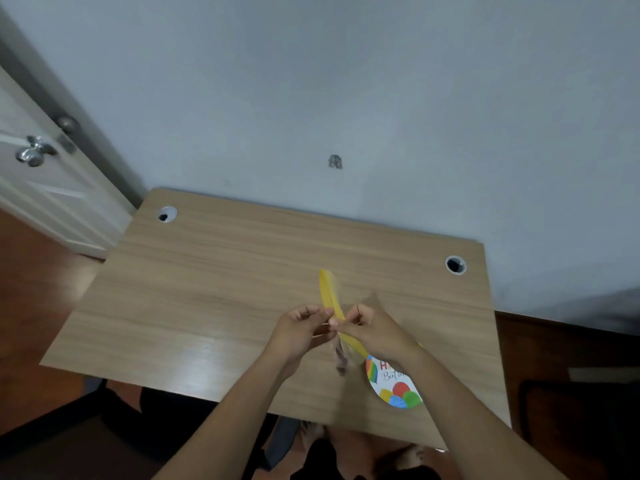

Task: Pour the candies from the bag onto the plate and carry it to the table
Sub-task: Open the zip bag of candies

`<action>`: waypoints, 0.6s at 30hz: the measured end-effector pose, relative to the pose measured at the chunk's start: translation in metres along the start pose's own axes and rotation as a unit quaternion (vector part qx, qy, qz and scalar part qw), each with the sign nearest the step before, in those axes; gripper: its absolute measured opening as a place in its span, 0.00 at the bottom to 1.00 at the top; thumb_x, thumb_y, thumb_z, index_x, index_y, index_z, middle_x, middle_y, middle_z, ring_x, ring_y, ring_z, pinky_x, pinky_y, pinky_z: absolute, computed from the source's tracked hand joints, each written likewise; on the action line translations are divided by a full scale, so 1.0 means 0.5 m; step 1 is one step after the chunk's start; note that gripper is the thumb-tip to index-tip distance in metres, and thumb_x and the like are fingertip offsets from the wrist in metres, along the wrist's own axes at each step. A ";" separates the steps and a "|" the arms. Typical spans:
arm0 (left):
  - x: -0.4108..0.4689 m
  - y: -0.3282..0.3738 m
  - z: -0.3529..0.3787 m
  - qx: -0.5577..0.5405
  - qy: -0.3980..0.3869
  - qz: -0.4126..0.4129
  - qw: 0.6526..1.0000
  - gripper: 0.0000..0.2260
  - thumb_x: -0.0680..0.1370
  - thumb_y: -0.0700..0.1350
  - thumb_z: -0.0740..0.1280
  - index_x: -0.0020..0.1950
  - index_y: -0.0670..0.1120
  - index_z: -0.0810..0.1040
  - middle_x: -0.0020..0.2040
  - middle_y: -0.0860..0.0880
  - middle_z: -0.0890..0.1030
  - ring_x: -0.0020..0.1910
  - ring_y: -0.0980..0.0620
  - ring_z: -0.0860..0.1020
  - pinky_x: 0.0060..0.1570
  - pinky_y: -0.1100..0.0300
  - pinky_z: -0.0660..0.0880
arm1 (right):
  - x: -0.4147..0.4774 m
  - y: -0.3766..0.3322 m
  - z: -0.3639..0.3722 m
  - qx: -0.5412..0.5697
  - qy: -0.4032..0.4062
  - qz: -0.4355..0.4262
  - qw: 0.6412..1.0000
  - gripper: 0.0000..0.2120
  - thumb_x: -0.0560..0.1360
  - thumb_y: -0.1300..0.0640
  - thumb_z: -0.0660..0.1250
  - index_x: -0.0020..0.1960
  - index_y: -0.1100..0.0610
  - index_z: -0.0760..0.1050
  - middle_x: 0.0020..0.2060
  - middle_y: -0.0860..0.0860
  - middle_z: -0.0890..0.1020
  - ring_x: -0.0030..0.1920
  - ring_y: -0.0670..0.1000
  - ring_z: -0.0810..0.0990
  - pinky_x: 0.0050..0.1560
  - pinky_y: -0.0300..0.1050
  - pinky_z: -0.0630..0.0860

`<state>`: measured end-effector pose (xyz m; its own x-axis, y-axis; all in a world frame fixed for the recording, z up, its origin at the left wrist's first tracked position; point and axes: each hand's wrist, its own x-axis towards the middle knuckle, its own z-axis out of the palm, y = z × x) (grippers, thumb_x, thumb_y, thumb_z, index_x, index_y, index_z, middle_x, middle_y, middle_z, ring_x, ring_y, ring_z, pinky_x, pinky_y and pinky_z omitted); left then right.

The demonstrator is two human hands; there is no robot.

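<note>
A wooden desk [214, 289] stands against a pale wall [346, 81]. A paper plate [394, 389] printed with coloured balloons lies flat near the desk's front edge, partly hidden under the right forearm. Above the desk, the left hand [298, 332] and right hand [372, 329] both pinch the yellow top strip of the bag [330, 299], fingers closed on it, its clear lower part hanging blurred just beside the plate.

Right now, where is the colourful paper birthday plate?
In the head view, the colourful paper birthday plate lies on the wooden desk near its front edge, right of centre, partly hidden under the right hand and forearm.
</note>
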<state>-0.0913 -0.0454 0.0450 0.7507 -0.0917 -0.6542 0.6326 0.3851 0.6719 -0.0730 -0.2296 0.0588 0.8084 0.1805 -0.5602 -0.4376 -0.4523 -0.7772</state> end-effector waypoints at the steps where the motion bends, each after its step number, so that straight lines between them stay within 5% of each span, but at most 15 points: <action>1: -0.004 0.000 0.005 0.011 -0.008 0.006 1.000 0.03 0.82 0.38 0.73 0.49 0.39 0.83 0.47 0.38 0.86 0.41 0.47 0.85 0.52 0.55 0.87 | -0.010 -0.001 -0.008 -0.006 -0.007 -0.007 1.000 0.15 0.78 0.45 0.76 0.41 0.51 0.75 0.32 0.42 0.75 0.33 0.42 0.70 0.35 0.36 0.66; 9: -0.039 -0.003 0.029 0.075 -0.037 0.019 0.996 0.04 0.81 0.37 0.74 0.47 0.39 0.83 0.45 0.36 0.88 0.42 0.45 0.87 0.54 0.52 0.87 | -0.061 -0.019 -0.058 -0.087 -0.044 -0.027 0.995 0.15 0.82 0.46 0.67 0.38 0.50 0.74 0.31 0.44 0.73 0.32 0.46 0.70 0.37 0.44 0.68; 18: -0.044 -0.025 0.087 0.058 0.075 0.042 0.995 0.05 0.80 0.34 0.73 0.44 0.37 0.82 0.41 0.36 0.86 0.36 0.46 0.86 0.44 0.57 0.88 | -0.062 0.017 -0.030 -0.133 0.115 -0.095 0.980 0.15 0.80 0.54 0.66 0.39 0.60 0.68 0.29 0.47 0.70 0.31 0.46 0.66 0.36 0.47 0.66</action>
<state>-0.1074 -0.0880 0.0661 0.7709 0.0772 -0.6322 0.5928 0.2761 0.7566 -0.0961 -0.2521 0.0737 0.9456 0.0959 -0.3108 -0.1783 -0.6463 -0.7420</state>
